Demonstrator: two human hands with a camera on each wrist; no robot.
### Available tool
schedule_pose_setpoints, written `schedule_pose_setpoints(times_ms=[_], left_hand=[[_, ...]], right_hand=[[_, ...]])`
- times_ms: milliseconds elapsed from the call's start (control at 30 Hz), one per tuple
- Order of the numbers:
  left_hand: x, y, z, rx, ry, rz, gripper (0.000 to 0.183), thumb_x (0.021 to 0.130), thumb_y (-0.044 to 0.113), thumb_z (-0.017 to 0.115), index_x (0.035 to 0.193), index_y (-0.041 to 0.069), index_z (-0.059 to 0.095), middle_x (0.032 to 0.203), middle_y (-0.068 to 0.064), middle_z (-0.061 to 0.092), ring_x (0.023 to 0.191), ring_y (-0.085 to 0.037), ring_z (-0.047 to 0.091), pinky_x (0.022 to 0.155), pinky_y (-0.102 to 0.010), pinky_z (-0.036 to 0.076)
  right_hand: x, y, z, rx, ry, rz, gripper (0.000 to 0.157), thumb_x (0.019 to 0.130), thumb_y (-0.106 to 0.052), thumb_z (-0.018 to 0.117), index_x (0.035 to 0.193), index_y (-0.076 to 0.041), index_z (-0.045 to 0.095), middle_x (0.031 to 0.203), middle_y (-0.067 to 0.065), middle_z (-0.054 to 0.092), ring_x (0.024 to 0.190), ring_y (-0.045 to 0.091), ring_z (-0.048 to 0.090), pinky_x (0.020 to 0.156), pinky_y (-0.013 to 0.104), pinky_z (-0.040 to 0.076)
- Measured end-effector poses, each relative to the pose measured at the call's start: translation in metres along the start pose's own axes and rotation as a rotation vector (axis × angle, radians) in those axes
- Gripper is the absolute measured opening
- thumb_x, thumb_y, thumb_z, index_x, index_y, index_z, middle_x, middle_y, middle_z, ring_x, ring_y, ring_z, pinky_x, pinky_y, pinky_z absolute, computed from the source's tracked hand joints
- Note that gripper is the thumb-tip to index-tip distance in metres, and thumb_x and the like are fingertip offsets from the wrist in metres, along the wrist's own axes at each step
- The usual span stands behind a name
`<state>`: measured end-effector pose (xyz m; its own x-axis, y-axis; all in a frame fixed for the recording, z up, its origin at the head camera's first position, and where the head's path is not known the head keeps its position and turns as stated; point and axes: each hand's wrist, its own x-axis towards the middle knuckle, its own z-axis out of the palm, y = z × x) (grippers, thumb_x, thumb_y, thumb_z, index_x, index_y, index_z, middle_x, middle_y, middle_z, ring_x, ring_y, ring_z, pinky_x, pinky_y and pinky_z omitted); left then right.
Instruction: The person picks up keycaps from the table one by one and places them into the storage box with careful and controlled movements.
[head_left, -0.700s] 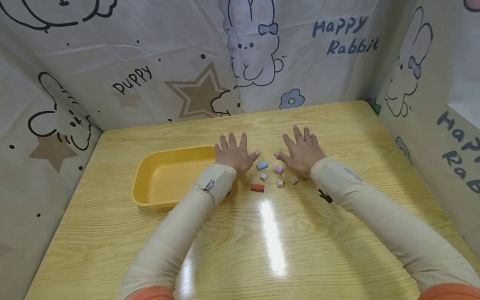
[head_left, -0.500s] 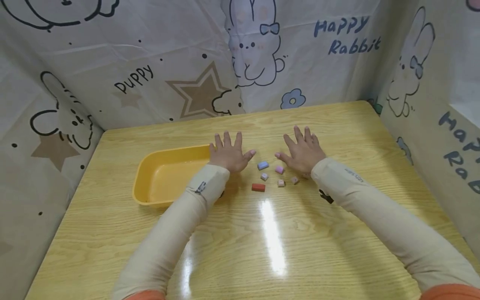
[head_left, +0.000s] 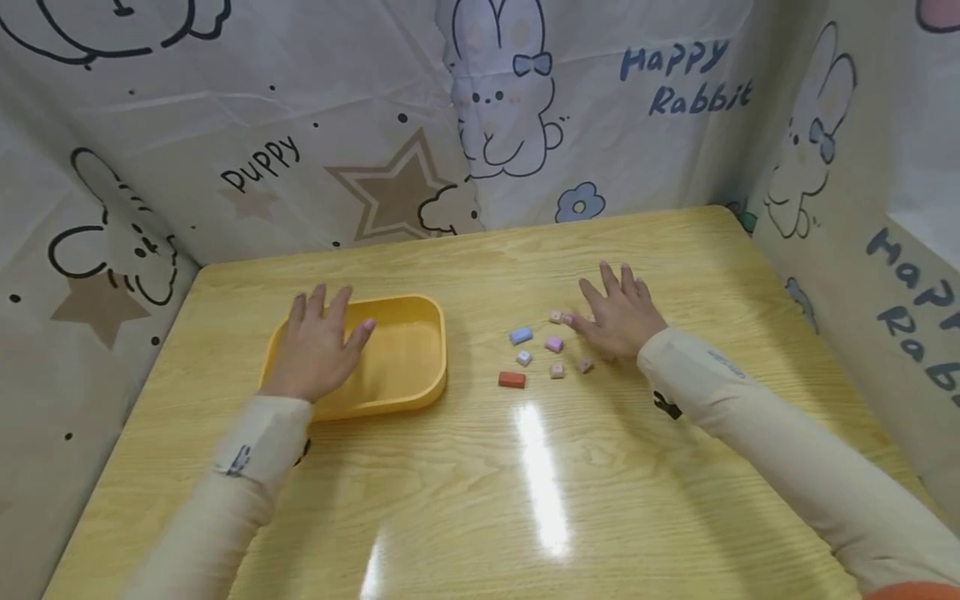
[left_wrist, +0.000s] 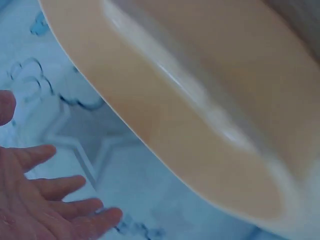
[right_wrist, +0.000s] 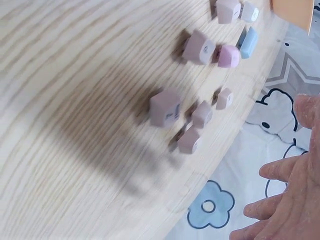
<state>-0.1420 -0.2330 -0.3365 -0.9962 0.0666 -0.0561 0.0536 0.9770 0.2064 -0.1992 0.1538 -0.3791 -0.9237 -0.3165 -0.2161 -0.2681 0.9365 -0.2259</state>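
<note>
My left hand hovers over the left part of the yellow plastic basin, fingers spread and holding nothing. In the left wrist view, the fingers show beside the basin wall. Over the right side of a loose group of keycaps, my right hand is held with straight fingers. Among them are a long blue keycap, a long red keycap and a pink keycap. Several pale pink keycaps, such as one with printed marks, lie around them; the right hand partly covers some.
The basin stands left of the keycaps on a wooden table. Fabric printed with rabbits and stars encloses the back and both sides. Light reflects off the tabletop in front of the keycaps.
My left hand has moved left, from the basin's right end to over its left part, uncovering the right end. The right hand has shifted slightly right, uncovering a pale keycap near its thumb.
</note>
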Motion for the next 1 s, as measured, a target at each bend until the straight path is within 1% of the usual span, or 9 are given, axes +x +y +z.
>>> schedule_pose_setpoints(times_ms=[100, 200, 333, 400, 533, 667, 767, 933, 1000], left_hand=[[-0.018, -0.028, -0.002, -0.010, 0.076, -0.011, 0.066, 0.101, 0.049, 0.033, 0.148, 0.003, 0.028, 0.150, -0.036, 0.023, 0.133, -0.060, 0.026, 0.102, -0.074, 0.032], [-0.034, -0.052, 0.002, -0.026, 0.203, 0.010, 0.057, 0.101, 0.040, 0.043, 0.142, 0.001, 0.038, 0.142, -0.034, 0.038, 0.122, -0.057, 0.042, 0.093, -0.072, 0.041], [-0.050, -0.069, 0.016, -0.032, 0.390, 0.138, 0.040, 0.094, 0.021, 0.061, 0.127, 0.000, 0.055, 0.125, -0.029, 0.057, 0.109, -0.050, 0.054, 0.089, -0.065, 0.046], [-0.057, -0.074, 0.023, -0.024, 0.446, 0.206, 0.037, 0.088, 0.016, 0.067, 0.121, 0.000, 0.059, 0.118, -0.027, 0.061, 0.106, -0.046, 0.056, 0.088, -0.062, 0.048], [-0.069, -0.086, 0.031, -0.053, 0.412, 0.221, 0.040, 0.087, 0.022, 0.069, 0.120, 0.001, 0.060, 0.122, -0.026, 0.059, 0.109, -0.047, 0.051, 0.089, -0.061, 0.045], [-0.074, -0.105, 0.033, -0.142, 0.267, 0.149, 0.046, 0.089, 0.033, 0.067, 0.124, 0.005, 0.057, 0.134, -0.029, 0.047, 0.117, -0.054, 0.042, 0.089, -0.069, 0.037], [-0.076, -0.113, 0.038, -0.192, 0.197, 0.148, 0.043, 0.085, 0.032, 0.072, 0.117, 0.006, 0.062, 0.138, -0.029, 0.044, 0.119, -0.056, 0.040, 0.089, -0.072, 0.036], [-0.074, -0.116, 0.049, -0.246, 0.245, 0.258, 0.019, 0.074, 0.019, 0.081, 0.089, 0.010, 0.073, 0.129, -0.027, 0.054, 0.116, -0.051, 0.046, 0.090, -0.065, 0.038], [-0.073, -0.115, 0.051, -0.244, 0.292, 0.297, 0.014, 0.069, 0.013, 0.083, 0.079, 0.012, 0.074, 0.123, -0.023, 0.059, 0.114, -0.045, 0.049, 0.091, -0.052, 0.041]], right_hand=[[-0.003, 0.006, 0.001, -0.009, 0.001, 0.004, 0.070, 0.100, -0.052, 0.033, 0.152, -0.007, 0.019, 0.159, 0.028, -0.001, 0.145, 0.054, -0.004, 0.119, 0.066, 0.007], [-0.007, 0.012, 0.003, -0.007, 0.021, -0.004, 0.069, 0.101, -0.051, 0.033, 0.152, -0.006, 0.021, 0.158, 0.029, 0.001, 0.144, 0.055, -0.002, 0.118, 0.068, 0.008], [-0.014, 0.016, 0.006, -0.001, 0.044, -0.010, 0.066, 0.101, -0.048, 0.034, 0.150, -0.005, 0.025, 0.158, 0.029, 0.003, 0.144, 0.056, 0.001, 0.117, 0.069, 0.010], [-0.018, 0.017, 0.006, -0.002, 0.050, -0.009, 0.066, 0.101, -0.048, 0.034, 0.150, -0.005, 0.026, 0.158, 0.030, 0.004, 0.144, 0.056, 0.002, 0.117, 0.069, 0.011], [-0.022, 0.017, 0.008, 0.005, 0.060, -0.007, 0.067, 0.101, -0.049, 0.036, 0.149, -0.005, 0.027, 0.158, 0.029, 0.006, 0.144, 0.055, 0.004, 0.117, 0.068, 0.011], [-0.023, 0.018, 0.014, 0.034, 0.087, -0.018, 0.066, 0.100, -0.048, 0.040, 0.148, -0.004, 0.030, 0.158, 0.029, 0.009, 0.144, 0.055, 0.007, 0.117, 0.068, 0.014], [-0.026, 0.018, 0.021, 0.063, 0.099, -0.042, 0.065, 0.100, -0.047, 0.042, 0.147, -0.003, 0.033, 0.157, 0.029, 0.011, 0.144, 0.054, 0.009, 0.117, 0.067, 0.015], [-0.033, 0.010, 0.036, 0.093, 0.189, -0.142, 0.055, 0.098, -0.040, 0.051, 0.138, -0.002, 0.044, 0.154, 0.029, 0.024, 0.142, 0.052, 0.021, 0.115, 0.066, 0.023], [-0.036, 0.002, 0.045, 0.084, 0.263, -0.213, 0.049, 0.096, -0.035, 0.056, 0.132, -0.002, 0.051, 0.150, 0.029, 0.032, 0.139, 0.051, 0.028, 0.113, 0.065, 0.029]])
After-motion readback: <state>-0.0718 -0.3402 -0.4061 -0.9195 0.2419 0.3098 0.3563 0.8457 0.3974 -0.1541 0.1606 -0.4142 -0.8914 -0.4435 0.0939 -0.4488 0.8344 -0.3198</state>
